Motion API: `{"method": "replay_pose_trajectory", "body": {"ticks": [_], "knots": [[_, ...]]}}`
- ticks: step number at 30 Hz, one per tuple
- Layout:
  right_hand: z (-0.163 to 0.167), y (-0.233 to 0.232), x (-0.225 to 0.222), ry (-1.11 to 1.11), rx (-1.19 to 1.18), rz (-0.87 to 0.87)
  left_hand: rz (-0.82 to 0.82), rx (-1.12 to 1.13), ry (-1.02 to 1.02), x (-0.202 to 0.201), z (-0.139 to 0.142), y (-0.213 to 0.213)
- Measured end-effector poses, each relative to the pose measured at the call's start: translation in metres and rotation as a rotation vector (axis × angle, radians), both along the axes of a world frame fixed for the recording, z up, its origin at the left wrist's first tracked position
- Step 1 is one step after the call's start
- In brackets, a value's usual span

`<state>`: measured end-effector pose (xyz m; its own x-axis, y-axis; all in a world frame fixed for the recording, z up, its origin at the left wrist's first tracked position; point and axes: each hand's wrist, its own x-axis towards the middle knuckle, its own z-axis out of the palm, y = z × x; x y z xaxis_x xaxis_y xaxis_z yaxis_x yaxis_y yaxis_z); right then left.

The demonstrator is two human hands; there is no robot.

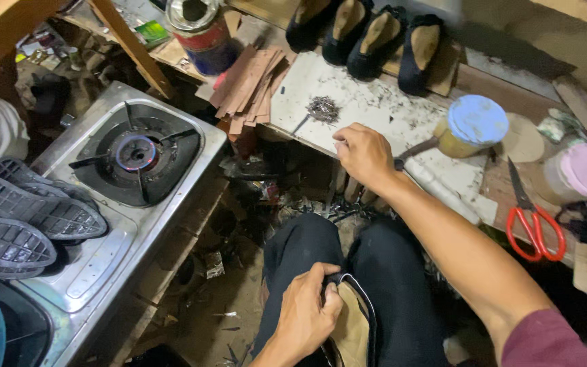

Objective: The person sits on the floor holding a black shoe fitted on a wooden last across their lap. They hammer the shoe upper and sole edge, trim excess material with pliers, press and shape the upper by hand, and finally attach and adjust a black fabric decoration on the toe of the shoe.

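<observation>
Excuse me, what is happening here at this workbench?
A seated person holds a black shoe on the lap with the left hand. The right hand reaches to the white board, close to a small pile of nails. Four more black shoes stand behind, and red scissors lie at the right.

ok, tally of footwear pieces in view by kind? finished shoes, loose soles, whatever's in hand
Black cloth shoes with tan insoles, row at the back of the bench: 4
Dark grey ridged rubber soles, loose on the steel gas stove: 3 visible
Black-edged tan shoe upper, gripped by the left hand on the lap: 1
Total: 8
</observation>
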<state>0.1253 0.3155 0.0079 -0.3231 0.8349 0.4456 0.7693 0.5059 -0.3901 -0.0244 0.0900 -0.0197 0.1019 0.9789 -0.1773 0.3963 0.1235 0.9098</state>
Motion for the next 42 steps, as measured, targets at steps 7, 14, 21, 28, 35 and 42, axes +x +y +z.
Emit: {"method": "replay_pose_trajectory", "body": {"ticks": [7,14,21,28,35,42], "knots": [[-0.01,0.037,-0.035,-0.241,0.129,-0.072,0.026,0.206,-0.075,-0.01,-0.017,0.011],[-0.004,0.041,-0.027,-0.029,-0.071,-0.047,0.044,0.066,-0.104,-0.008,-0.017,0.012],[-0.001,-0.054,0.024,0.504,-0.593,-0.038,0.041,0.132,-0.095,-0.006,-0.015,0.005],[-0.017,-0.218,0.059,0.599,-0.789,-0.012,0.032,0.25,-0.084,0.008,-0.015,-0.011],[-0.024,-0.26,0.053,0.609,-0.713,-0.102,-0.042,0.203,-0.038,0.021,-0.004,-0.03],[-0.011,-0.264,0.046,0.463,-0.65,-0.15,-0.022,0.287,-0.045,0.021,0.002,-0.04]]}}
